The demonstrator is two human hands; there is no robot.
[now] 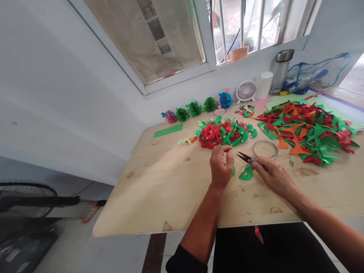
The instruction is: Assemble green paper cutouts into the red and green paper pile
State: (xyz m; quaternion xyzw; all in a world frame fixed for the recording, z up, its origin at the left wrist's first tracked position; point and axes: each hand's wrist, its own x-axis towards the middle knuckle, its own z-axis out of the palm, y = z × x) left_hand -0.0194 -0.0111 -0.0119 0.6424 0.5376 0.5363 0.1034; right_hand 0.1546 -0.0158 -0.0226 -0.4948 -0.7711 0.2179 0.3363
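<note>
Fingers of the left hand (222, 166) pinch close together; I cannot tell if they hold anything. Fingers of the right hand (271, 175) grip one pair of scissors (245, 157), blades a bit apart. Two green paper bits (247, 173) lie on the table (159, 185), one mostly hidden by the left hand. Two paper piles (308, 131) hold too many bits to count.

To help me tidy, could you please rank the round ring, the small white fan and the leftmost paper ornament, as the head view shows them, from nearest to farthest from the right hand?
1. Round ring: just beyond the right hand.
2. Small white fan: farther back, slightly left.
3. Leftmost paper ornament: also back, well off to the left.
</note>
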